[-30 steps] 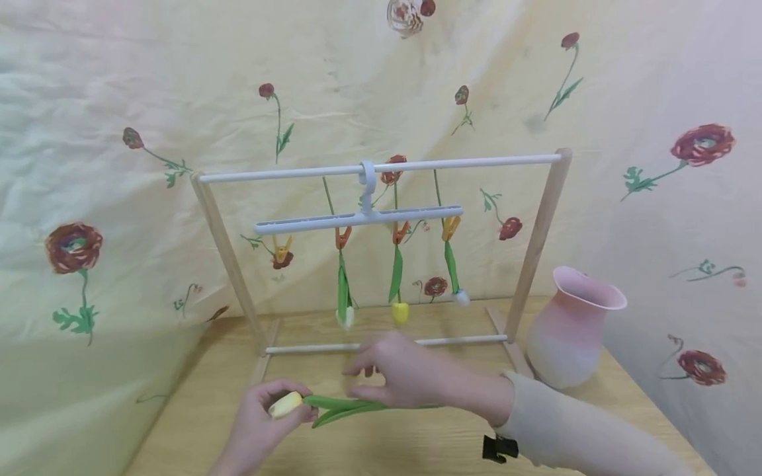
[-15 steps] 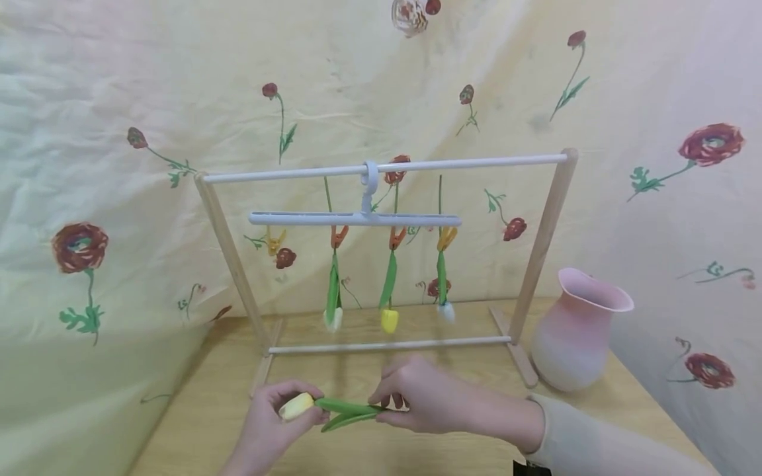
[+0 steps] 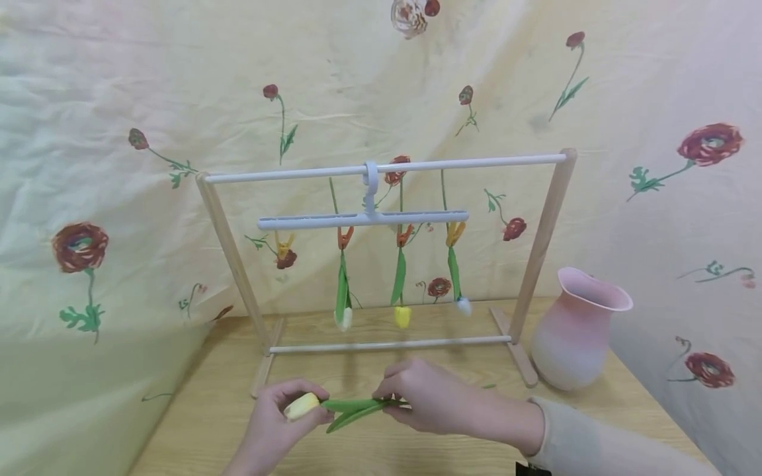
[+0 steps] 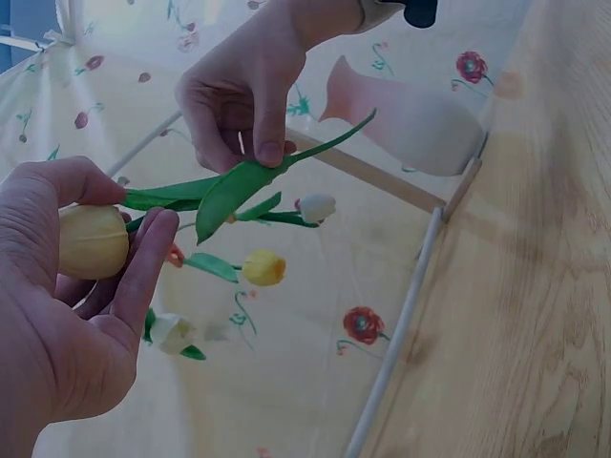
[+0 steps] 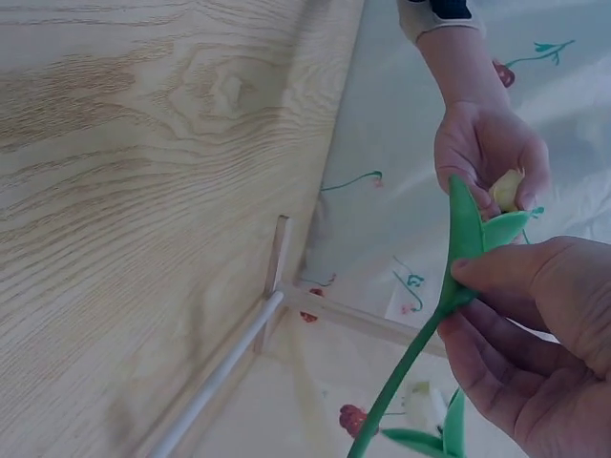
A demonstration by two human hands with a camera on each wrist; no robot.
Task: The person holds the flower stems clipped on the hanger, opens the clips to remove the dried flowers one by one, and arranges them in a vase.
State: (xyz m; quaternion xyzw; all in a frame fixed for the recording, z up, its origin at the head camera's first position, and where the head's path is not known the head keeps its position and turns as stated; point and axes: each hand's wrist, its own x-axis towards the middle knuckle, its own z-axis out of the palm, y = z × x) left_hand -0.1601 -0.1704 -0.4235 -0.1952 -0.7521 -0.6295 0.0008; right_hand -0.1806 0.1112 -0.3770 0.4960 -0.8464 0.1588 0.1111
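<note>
A pale yellow tulip (image 3: 302, 406) with green leaves lies across both hands above the table. My left hand (image 3: 280, 423) holds it just behind the bloom, which sits in the palm. The right hand (image 3: 431, 396) pinches the stem where the leaves (image 5: 465, 239) meet it; in the right wrist view the bare stem (image 5: 396, 382) runs on past the fingers. Behind the hands a light grey hanger (image 3: 363, 219) carries a white tulip (image 3: 343, 318), a yellow tulip (image 3: 402, 317) and a pale blue tulip (image 3: 464, 305), upside down in clips. A yellow clip (image 3: 284, 247) at its left end holds nothing.
The hanger hooks onto the white top rail (image 3: 476, 162) of a wooden-legged rack (image 3: 544, 244). Right of the rack stands a pink and white vase (image 3: 568, 337). Flower-printed cloth (image 3: 333, 79) surrounds the wooden table (image 3: 196, 396) at the back and sides.
My right hand has come down and back to the right, and now pinches the tulip's stem by the leaves. The left hand shifted slightly right with the bloom. The hanger sways a little.
</note>
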